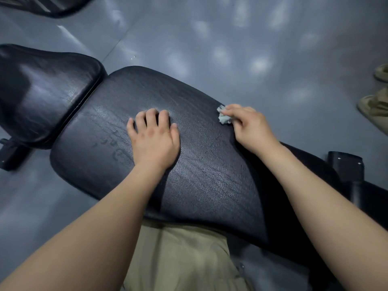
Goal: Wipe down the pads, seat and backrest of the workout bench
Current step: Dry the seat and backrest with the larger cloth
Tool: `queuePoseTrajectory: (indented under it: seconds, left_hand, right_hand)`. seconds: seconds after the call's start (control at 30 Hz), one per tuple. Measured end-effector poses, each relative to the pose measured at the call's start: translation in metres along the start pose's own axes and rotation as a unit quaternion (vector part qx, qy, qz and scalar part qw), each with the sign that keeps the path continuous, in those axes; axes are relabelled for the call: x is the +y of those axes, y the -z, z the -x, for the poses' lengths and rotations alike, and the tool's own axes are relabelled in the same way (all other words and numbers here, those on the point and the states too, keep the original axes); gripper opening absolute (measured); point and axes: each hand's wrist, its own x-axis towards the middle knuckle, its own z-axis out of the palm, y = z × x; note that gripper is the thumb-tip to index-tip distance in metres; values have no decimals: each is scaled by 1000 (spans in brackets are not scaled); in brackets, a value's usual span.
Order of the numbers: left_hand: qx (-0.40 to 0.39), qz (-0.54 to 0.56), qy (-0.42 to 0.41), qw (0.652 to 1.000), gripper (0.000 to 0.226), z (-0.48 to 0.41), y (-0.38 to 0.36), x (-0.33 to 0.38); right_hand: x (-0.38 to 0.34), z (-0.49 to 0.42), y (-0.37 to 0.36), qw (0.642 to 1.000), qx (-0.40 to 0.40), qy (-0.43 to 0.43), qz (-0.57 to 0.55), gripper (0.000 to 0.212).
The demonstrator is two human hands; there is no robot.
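The black padded backrest (100,127) of the workout bench runs across the middle of the view, its vinyl cracked and creased. The smaller seat pad (42,91) adjoins it at the left. My left hand (154,138) rests palm down on the backrest's middle, fingertips slightly bent against the vinyl. My right hand (249,128) pinches a small crumpled pale wipe (223,117) and holds it against the backrest's far right edge.
Grey glossy floor (231,38) surrounds the bench. A person's tan shoes (375,106) stand at the right edge. Black bench frame parts show at lower right (346,166) and far left (10,152). Another dark pad (52,5) lies at top left. My khaki trousers (184,259) are below.
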Motion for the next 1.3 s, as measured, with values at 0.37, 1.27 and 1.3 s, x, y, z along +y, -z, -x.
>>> queuePoseTrajectory:
  seconds: [0.37, 1.27, 1.3]
  left_hand:
    - [2, -6, 1, 1000, 34, 0, 0, 0]
    - [16, 5, 5, 1000, 32, 1, 0, -2]
    - [18, 4, 5, 1000, 32, 2, 0, -2]
  right_hand:
    - [-15, -20, -23, 1000, 8, -1, 20, 39]
    - [-64, 72, -23, 997, 48, 20, 50, 42]
    - [-76, 77, -28, 998, 12, 49, 33, 42]
